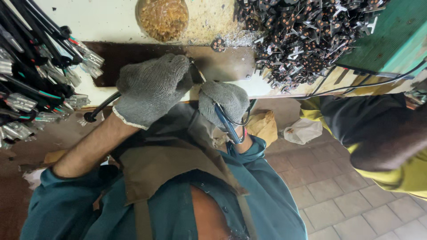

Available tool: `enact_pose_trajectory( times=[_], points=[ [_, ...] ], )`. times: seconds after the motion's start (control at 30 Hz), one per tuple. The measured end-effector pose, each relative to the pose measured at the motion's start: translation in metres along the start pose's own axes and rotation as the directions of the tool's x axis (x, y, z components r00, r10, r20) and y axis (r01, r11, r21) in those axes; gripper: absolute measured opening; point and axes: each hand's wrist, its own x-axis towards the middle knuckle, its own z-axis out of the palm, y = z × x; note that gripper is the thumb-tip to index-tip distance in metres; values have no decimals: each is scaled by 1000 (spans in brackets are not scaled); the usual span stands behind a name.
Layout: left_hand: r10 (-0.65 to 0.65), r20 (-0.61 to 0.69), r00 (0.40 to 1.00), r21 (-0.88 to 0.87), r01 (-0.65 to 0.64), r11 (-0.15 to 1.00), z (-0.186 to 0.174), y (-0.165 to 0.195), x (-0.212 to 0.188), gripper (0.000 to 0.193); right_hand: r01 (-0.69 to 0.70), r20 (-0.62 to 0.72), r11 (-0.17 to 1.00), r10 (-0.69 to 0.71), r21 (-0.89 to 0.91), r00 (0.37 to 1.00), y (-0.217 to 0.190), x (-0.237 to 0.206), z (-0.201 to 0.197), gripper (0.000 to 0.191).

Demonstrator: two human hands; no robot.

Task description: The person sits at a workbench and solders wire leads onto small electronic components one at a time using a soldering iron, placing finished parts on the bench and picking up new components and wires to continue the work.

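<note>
A black cable (101, 106) is gripped in the clenched, grey-gloved left hand (151, 89), at the near edge of the workbench (111, 20). A blue-handled cutting tool (227, 122) is grasped in the gloved right hand (222, 101), just beside the left hand and at the same bench edge. A round container of brass-coloured bits (162, 18) is seen on the bench beyond the hands. A heap of cut black cable pieces (307, 35) is piled on the bench's right part. Bundles of black cables with metal terminals (35, 75) are laid over its left end. A second person in yellow (382, 138) is seen beside the bench on the right.
</note>
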Motion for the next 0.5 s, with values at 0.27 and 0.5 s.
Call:
enact_pose_trajectory(
  times=[0.27, 0.5],
  points=[
    [-53, 89, 995, -6, 54, 999, -2, 1, -1, 24, 22, 60, 999, -20, -38, 998, 6, -7, -2, 31],
    [-4, 15, 1000, -38, 4, 999, -1, 1, 1, 29, 85, -99, 967, -62, 240, 993, 7, -5, 3, 23]
  ],
)
